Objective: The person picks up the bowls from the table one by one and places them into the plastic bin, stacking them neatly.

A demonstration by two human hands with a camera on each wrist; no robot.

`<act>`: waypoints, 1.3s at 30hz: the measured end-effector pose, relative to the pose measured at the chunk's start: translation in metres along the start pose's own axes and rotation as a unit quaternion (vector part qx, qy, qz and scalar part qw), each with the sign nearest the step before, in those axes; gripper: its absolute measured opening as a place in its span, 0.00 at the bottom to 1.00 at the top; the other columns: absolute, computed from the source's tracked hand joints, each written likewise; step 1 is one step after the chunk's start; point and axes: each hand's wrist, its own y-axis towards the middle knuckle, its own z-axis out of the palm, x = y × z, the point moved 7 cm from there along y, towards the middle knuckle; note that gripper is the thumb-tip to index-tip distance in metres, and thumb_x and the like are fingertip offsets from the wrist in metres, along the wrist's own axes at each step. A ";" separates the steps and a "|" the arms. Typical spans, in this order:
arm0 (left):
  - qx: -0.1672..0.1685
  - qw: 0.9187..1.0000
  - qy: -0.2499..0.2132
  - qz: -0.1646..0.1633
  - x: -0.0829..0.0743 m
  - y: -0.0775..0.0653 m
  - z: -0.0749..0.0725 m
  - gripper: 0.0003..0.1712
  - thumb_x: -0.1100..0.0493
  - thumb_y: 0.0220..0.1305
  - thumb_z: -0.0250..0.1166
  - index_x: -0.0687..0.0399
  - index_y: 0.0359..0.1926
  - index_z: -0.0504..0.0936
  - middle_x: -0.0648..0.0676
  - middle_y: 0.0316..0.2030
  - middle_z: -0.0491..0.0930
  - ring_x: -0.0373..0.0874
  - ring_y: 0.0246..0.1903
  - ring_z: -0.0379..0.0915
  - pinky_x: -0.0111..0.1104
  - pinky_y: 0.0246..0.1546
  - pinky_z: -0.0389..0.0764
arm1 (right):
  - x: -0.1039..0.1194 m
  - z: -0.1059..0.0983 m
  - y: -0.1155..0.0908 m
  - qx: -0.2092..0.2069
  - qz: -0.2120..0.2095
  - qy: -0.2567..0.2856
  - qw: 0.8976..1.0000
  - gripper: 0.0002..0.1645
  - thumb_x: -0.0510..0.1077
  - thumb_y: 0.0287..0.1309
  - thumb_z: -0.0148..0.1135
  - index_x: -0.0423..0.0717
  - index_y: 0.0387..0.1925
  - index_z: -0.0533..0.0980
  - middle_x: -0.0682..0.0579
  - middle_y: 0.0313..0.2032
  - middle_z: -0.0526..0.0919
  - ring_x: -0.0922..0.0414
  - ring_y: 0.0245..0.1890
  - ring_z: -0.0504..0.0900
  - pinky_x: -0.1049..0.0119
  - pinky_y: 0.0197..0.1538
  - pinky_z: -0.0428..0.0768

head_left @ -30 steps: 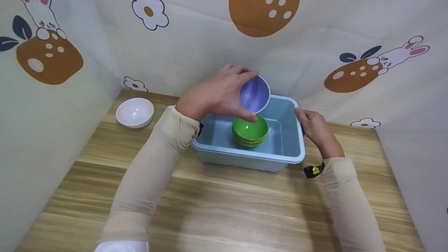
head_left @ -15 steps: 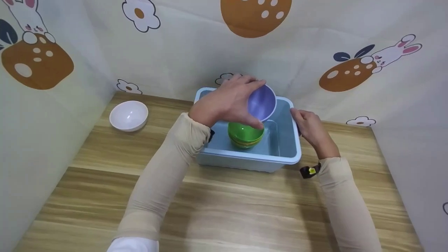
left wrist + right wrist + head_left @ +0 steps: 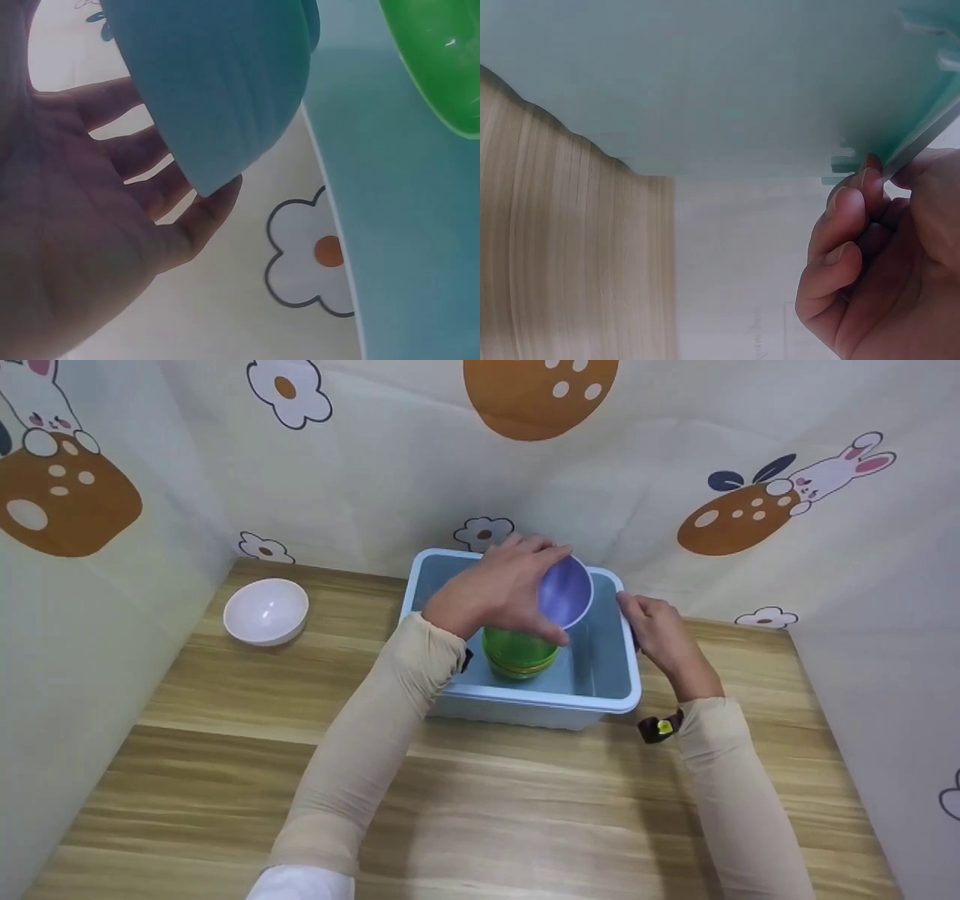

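Note:
My left hand (image 3: 504, 591) grips a purple bowl (image 3: 568, 591) by its rim, thumb on the near side and fingers on the far side. The bowl is tipped on its side, its hollow facing right, over a light blue plastic basin (image 3: 551, 699). Below it, partly hidden by the hand, a stack of green and yellowish bowls (image 3: 519, 654) sits in the basin. In the left wrist view, the bowl's outer wall (image 3: 217, 82) looks bluish, with fingers spread along its rim. My right hand (image 3: 660, 634) pinches the basin's right rim, thumb on top and fingers curled beneath.
A white bowl (image 3: 266, 612) stands on the wooden table (image 3: 517, 810) at the back left. Printed fabric walls (image 3: 375, 457) rise behind and on both sides, with the basin close to the back one.
My left hand has carried the purple bowl slightly down and to the right, farther over the basin. The right hand keeps its grip on the rim. The head view has shifted slightly.

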 end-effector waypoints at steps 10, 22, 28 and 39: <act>-0.003 1.000 -0.011 0.006 0.005 0.005 0.015 0.64 0.27 0.44 0.75 0.38 0.79 0.57 0.50 0.76 0.61 0.49 0.73 0.55 0.51 0.74 0.66 | 0.011 0.001 0.000 0.002 -0.049 -0.078 0.996 0.35 0.63 0.80 0.31 0.43 0.40 0.76 0.46 0.30 0.84 0.58 0.29 0.84 0.65 0.38 0.82; 0.013 1.000 -0.017 -0.015 0.012 0.009 0.026 0.65 0.31 0.44 0.77 0.39 0.80 0.56 0.50 0.76 0.60 0.50 0.74 0.54 0.52 0.73 0.68 | 0.008 0.001 0.001 0.021 -0.031 -0.063 0.997 0.37 0.66 0.79 0.31 0.43 0.45 0.78 0.45 0.34 0.85 0.57 0.31 0.85 0.64 0.41 0.84; 0.019 0.999 -0.011 -0.028 0.017 0.012 0.032 0.64 0.33 0.45 0.78 0.41 0.79 0.57 0.52 0.75 0.61 0.51 0.74 0.54 0.52 0.73 0.68 | 0.005 0.000 0.000 0.020 -0.027 -0.058 0.998 0.38 0.67 0.78 0.31 0.44 0.42 0.77 0.47 0.31 0.84 0.55 0.31 0.84 0.62 0.41 0.83; 0.037 0.999 0.003 -0.037 0.020 0.015 0.039 0.62 0.36 0.44 0.80 0.44 0.77 0.60 0.53 0.72 0.65 0.51 0.70 0.58 0.52 0.69 0.73 | 0.004 0.000 0.000 0.011 -0.021 -0.059 0.998 0.37 0.68 0.78 0.31 0.44 0.39 0.76 0.50 0.27 0.82 0.56 0.29 0.82 0.64 0.38 0.80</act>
